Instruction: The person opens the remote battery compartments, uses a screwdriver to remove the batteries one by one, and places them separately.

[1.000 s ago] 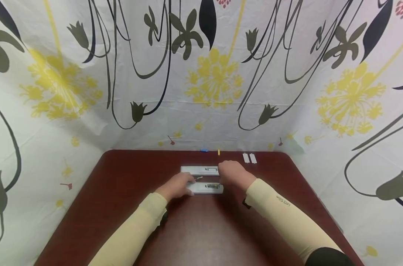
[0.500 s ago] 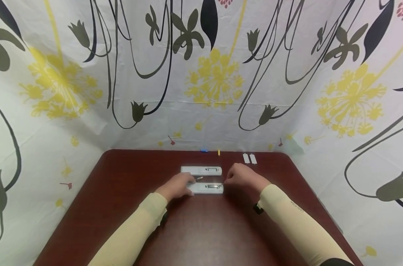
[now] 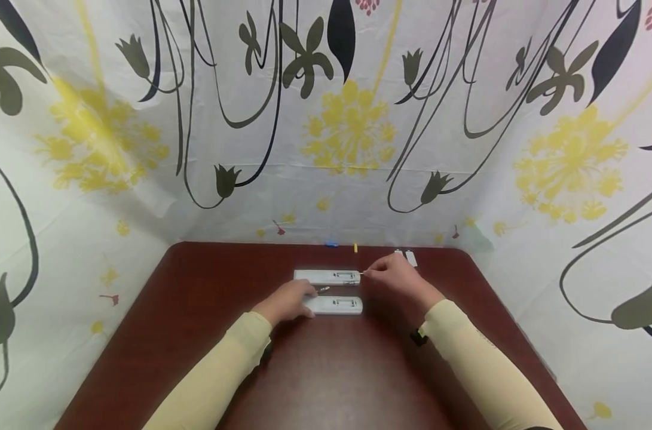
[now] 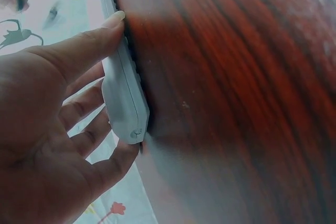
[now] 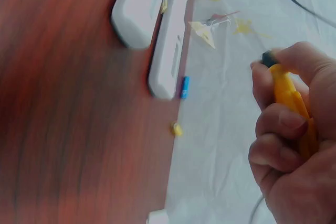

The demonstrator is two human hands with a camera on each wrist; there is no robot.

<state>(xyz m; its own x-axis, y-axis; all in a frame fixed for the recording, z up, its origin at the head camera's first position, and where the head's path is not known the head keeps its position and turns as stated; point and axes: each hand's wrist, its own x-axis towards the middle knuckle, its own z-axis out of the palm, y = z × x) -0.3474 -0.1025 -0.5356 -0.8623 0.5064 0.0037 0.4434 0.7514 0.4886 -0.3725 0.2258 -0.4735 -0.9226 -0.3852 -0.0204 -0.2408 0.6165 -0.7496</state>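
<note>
Two white remote controls lie face down, one behind the other. My left hand grips the left end of the near remote control; in the left wrist view thumb and fingers hold its sides. My right hand holds a yellow-handled screwdriver with a black collar. Its thin shaft reaches toward the battery compartment of the far remote control. Along that remote's front edge lies a small battery. A second battery lies in the gap between the remotes, near my left fingertips.
White battery covers lie at the back right, partly behind my right hand. A blue battery-like cylinder and a small yellow piece are at the table's back edge. The dark red table meets a flower-patterned curtain.
My right hand has moved right, then back to the far remote with the screwdriver. A battery has left the near compartment and shows by the far remote. My left hand stays put.
</note>
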